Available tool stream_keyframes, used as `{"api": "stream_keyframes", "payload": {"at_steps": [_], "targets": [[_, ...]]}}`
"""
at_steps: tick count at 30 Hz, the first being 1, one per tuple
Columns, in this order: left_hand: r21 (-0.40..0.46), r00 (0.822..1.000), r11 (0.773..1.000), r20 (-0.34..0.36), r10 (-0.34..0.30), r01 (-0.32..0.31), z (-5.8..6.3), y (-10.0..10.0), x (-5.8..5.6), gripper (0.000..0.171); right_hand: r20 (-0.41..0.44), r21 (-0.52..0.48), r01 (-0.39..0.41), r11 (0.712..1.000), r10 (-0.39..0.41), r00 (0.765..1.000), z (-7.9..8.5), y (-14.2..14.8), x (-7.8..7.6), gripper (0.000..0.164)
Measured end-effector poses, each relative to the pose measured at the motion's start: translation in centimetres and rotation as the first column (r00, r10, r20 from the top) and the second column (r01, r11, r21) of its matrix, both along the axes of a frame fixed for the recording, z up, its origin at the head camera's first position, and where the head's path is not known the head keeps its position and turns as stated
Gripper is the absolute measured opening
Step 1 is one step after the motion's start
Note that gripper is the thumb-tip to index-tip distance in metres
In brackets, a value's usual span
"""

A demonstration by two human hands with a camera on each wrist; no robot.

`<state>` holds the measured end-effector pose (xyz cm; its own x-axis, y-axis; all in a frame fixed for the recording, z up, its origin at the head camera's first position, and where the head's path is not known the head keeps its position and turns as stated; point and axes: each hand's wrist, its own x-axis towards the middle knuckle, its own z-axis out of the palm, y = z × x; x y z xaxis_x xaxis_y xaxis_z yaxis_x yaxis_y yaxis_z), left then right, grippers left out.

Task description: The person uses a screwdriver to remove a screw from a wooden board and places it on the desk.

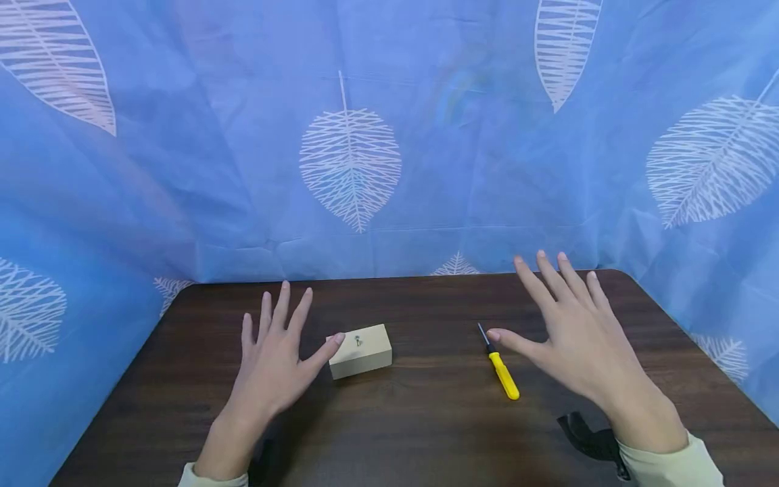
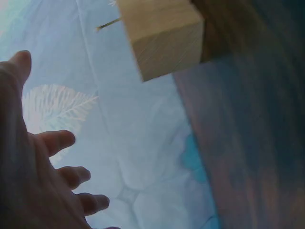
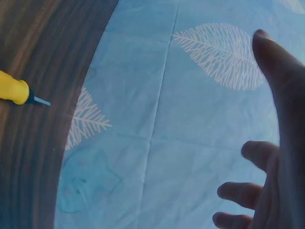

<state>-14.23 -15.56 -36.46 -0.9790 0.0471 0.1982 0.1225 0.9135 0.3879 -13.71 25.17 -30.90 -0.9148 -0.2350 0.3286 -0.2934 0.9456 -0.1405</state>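
Observation:
A pale wooden block (image 1: 362, 362) lies on the dark table, with a small screw (image 1: 358, 341) standing up from its top. In the left wrist view the block (image 2: 167, 45) shows its grain, and the screw (image 2: 108, 24) sticks out of one face. My left hand (image 1: 274, 368) is spread above the table, its thumb overlapping the block's left corner in the head view; no grip shows. A yellow-handled screwdriver (image 1: 504, 375) lies right of the block, tip pointing away. Just right of it, my right hand (image 1: 578, 338) hovers with fingers spread and holds nothing.
The dark wooden table (image 1: 420, 433) has a rounded far right corner. Blue cloth (image 1: 462, 169) printed with white leaves hangs behind it and along both sides. A black strap (image 1: 590, 439) shows by the right wrist.

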Motion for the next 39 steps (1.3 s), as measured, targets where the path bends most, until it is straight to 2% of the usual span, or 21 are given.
{"api": "stream_keyframes", "payload": {"at_steps": [5,10,14,20,25,29,32,36,39], "targets": [[0.088,1.000,0.996,0.007,-0.011,0.011,-1.2,0.4,0.3,0.099,0.008,-0.126,-0.040,0.991,0.041,0.999,-1.3,-0.1,0.4,0.107],[0.142,0.998,0.989,-0.053,-0.036,0.043,-1.4,0.7,0.4,0.097,0.028,-0.234,-0.085,0.968,0.094,0.995,-1.8,-0.4,0.7,0.105],[0.152,0.997,0.987,-0.060,-0.041,0.050,-1.5,0.9,0.5,0.095,0.057,-0.270,-0.077,0.960,0.096,0.994,-1.7,-0.6,0.7,0.104],[0.173,0.999,0.984,-0.031,-0.044,0.049,-2.1,1.0,0.4,0.091,0.089,-0.301,-0.058,0.952,0.088,0.992,-1.9,-0.6,0.6,0.101],[0.218,0.997,0.975,0.053,-0.058,0.045,-3.1,1.1,0.1,0.093,0.133,-0.366,-0.028,0.930,0.083,0.988,-2.7,-0.2,0.2,0.093],[0.283,0.991,0.958,0.110,-0.075,0.041,-3.7,1.1,-0.1,0.095,0.149,-0.423,-0.011,0.906,0.082,0.985,-3.9,0.0,-0.4,0.083],[0.357,0.987,0.932,0.120,-0.108,0.059,-4.1,1.0,-0.2,0.094,0.180,-0.473,0.001,0.881,0.096,0.979,-5.1,0.1,-1.0,0.076],[0.421,0.981,0.904,0.131,-0.142,0.075,-4.6,0.8,-0.4,0.093,0.257,-0.572,0.036,0.819,0.137,0.957,-6.6,0.4,-1.7,0.069],[0.432,0.979,0.900,0.144,-0.143,0.068,-4.9,0.7,-0.5,0.092,0.296,-0.622,0.070,0.780,0.152,0.943,-7.7,0.6,-2.1,0.064]]}}
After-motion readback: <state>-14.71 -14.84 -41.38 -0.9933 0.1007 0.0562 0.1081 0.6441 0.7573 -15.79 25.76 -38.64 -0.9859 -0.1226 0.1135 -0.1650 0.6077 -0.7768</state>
